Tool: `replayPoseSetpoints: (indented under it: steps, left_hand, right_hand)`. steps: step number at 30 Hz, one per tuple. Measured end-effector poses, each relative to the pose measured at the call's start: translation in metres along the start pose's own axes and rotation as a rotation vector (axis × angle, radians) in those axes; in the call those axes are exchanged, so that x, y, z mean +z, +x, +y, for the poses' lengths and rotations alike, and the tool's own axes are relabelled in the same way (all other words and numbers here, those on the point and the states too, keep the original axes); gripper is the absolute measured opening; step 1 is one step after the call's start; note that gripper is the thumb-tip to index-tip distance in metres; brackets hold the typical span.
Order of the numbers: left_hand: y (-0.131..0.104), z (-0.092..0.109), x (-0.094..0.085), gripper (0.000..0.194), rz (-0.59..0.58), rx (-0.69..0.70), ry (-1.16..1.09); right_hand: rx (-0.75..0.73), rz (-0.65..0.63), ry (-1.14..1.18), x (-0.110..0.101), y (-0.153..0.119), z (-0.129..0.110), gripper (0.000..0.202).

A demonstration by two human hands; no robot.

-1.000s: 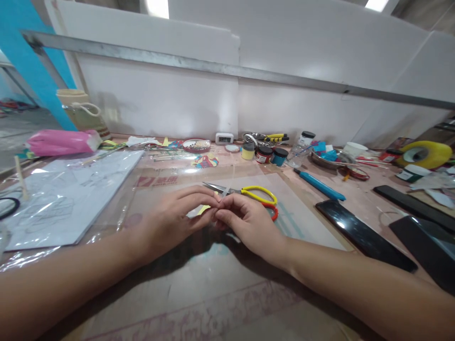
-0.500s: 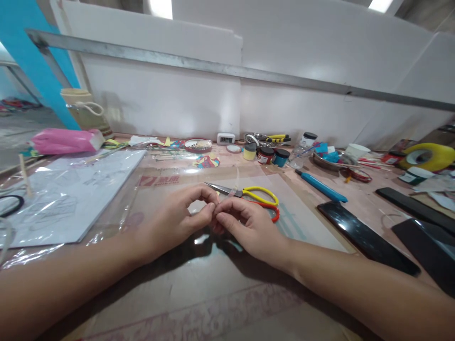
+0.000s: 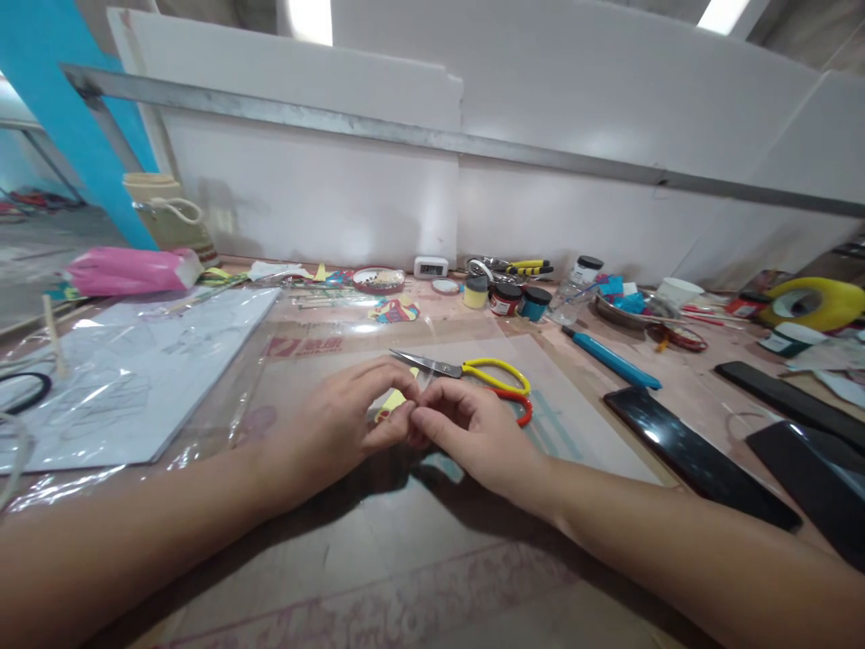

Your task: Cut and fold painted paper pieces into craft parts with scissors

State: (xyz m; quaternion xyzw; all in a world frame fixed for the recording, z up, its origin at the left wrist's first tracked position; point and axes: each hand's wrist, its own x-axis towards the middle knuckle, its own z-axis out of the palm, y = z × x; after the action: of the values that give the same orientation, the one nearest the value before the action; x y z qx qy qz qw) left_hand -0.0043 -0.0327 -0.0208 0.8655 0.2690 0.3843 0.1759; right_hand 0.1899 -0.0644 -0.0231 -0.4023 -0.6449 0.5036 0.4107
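Note:
My left hand [image 3: 365, 406] and my right hand [image 3: 466, 424] meet over the middle of the table, thumbs and forefingers pinched together tip to tip. What sits between the fingertips is too small and too hidden to name. Through the gap of my left hand shows a small yellow piece [image 3: 392, 403]; whether it lies on the table or is held I cannot tell. Just behind my hands lie scissors [image 3: 432, 363] with one yellow and one red handle, blades pointing left. Beneath them is a translucent sheet [image 3: 560, 406].
Left is a stack of drawn-on paper [image 3: 203, 361] under clear plastic. A blue cutter [image 3: 612, 358] and a black phone [image 3: 696, 455] lie right. Along the back stand paint jars [image 3: 505, 299], a small digital clock [image 3: 431, 268], a pink packet [image 3: 132, 270] and yellow tape [image 3: 821, 302].
My left fingers have shifted slightly, and the yellow piece now shows in the gap of that hand. Both hands stay pinched together in nearly the same place.

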Motion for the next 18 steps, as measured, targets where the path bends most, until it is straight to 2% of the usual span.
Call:
replayPoseSetpoints:
  steps: [4,9,13,18]
  left_hand:
    - [0.006,0.002,-0.006,0.010,-0.043,-0.166,-0.032]
    - [0.020,-0.001,-0.019,0.016,-0.076,-0.393,-0.290]
    - [0.027,-0.003,-0.024,0.017,-0.023,-0.459,-0.457]
    - [0.029,0.005,-0.026,0.016,0.020,-0.488,-0.512]
  right_hand:
    - [-0.010,0.001,0.051,0.003,0.000,-0.004,0.009]
    - [-0.007,0.007,0.121,0.003,-0.002,-0.007,0.009]
    - [-0.002,-0.010,0.169,0.001,-0.002,-0.005,0.013]
    - [-0.046,-0.054,0.244,0.001,-0.002,-0.004,0.012]
